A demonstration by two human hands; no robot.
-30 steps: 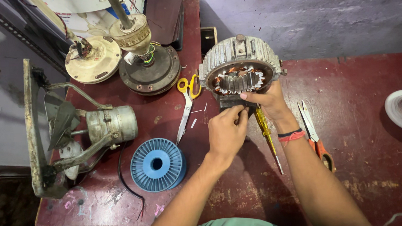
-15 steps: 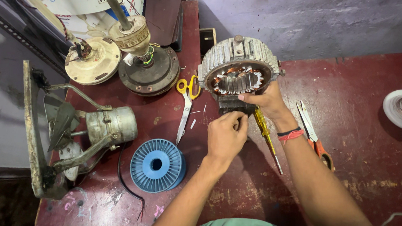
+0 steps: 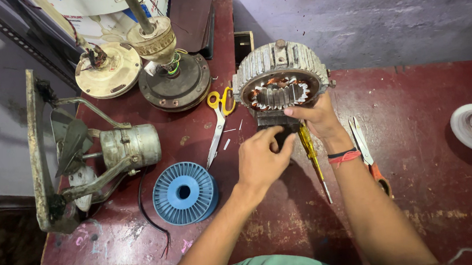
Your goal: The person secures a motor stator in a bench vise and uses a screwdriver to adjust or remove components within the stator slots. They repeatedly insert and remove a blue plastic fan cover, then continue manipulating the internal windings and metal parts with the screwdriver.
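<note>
Gripping the lower rim of the ribbed motor stator (image 3: 280,79) on the red tabletop (image 3: 424,136), the right hand (image 3: 315,116) steadies it while the left hand (image 3: 260,158) pinches closed just below it, beside yellow-handled scissors (image 3: 217,122) and a blue spool (image 3: 185,192).

I am stretching both forearms forward. My left hand (image 3: 261,161) is lying palm down, its fingers curling into a pinching grip. My right hand (image 3: 315,116) is bending at the wrist, fingers closing.
</note>
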